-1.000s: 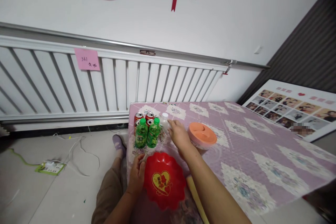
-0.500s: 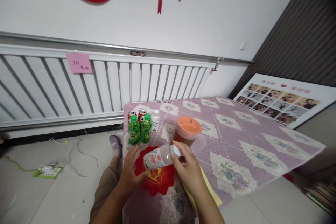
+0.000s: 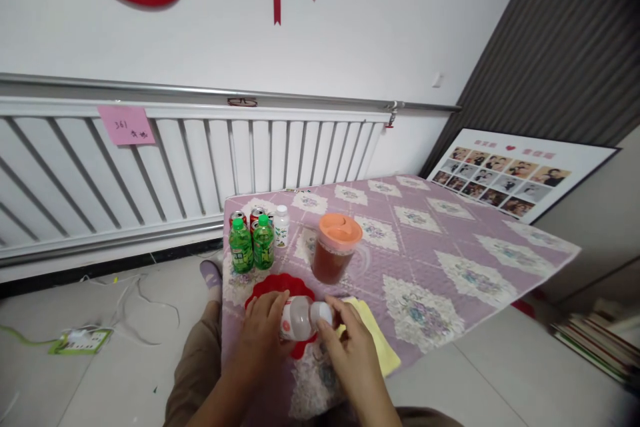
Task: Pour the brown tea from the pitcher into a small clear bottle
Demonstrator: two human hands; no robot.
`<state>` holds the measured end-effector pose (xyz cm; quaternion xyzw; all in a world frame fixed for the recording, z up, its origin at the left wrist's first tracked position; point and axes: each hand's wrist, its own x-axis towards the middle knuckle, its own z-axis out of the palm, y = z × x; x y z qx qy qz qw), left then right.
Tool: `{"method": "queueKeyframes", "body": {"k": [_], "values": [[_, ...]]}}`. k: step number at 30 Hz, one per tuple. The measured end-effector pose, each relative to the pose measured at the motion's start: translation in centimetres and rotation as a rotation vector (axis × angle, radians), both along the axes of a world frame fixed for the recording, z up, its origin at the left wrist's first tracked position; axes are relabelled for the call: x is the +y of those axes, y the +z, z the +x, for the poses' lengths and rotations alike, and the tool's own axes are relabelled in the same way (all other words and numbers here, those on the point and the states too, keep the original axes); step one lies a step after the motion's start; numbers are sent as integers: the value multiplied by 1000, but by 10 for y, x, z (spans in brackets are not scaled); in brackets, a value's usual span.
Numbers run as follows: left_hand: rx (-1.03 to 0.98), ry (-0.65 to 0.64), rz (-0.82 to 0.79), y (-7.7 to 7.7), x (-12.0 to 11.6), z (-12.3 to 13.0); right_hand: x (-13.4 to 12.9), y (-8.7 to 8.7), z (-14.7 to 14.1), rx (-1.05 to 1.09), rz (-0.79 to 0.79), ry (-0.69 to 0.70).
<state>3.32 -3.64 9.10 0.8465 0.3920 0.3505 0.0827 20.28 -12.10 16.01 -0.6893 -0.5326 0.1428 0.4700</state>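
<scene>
A clear bottle (image 3: pixel 301 319) with a white cap and a printed label lies nearly level between my hands, above a red scalloped mat (image 3: pixel 280 283). My left hand (image 3: pixel 265 325) is wrapped round its labelled body. With thumb and fingers, my right hand (image 3: pixel 347 333) grips the white cap (image 3: pixel 321 313). Beyond the bottle stands a pitcher (image 3: pixel 330 259) of reddish-brown liquid with an orange lid. Two green bottles (image 3: pixel 241 248) with green caps stand to the left, and a white bottle (image 3: pixel 281 227) is beside them. Part of a yellow cloth (image 3: pixel 377 337) shows behind my right hand.
Red cans (image 3: pixel 257 215) stand behind the green bottles. A purple patterned cloth (image 3: pixel 400 247) covers the table, which meets a white radiator (image 3: pixel 280 153) at the back. A photo board (image 3: pixel 500 173) leans at the right. On the floor at left lie a power strip (image 3: pixel 80 341) and cables.
My left hand has closed round the bottle's body, where it was open beside it before. The bottle has come lower and nearer to me, my right hand still at its cap. The view has shifted right.
</scene>
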Motion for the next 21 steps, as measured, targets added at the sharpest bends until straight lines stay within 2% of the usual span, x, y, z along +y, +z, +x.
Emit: {"method": "queueKeyframes", "body": {"k": [3,6,10,14,16,18,21], "values": [[32,-12,4,4,-3,3,-4,2,4,-120,-116,-29],[49,-26,-36,6,-4,5,-6,2,6,-190,-92,-8],[51,-60,-119,3,-3,4,-9,6,10,-240,29,127],[12,-101,-144,0,-1,1,-13,12,12,-172,53,288],[7,-105,-133,-1,1,-1,-15,12,12,-126,54,323],[17,-94,-113,0,1,-1,-15,10,12,-87,45,290],[48,-85,-75,5,-1,1,-16,8,12,-44,-17,148]]}}
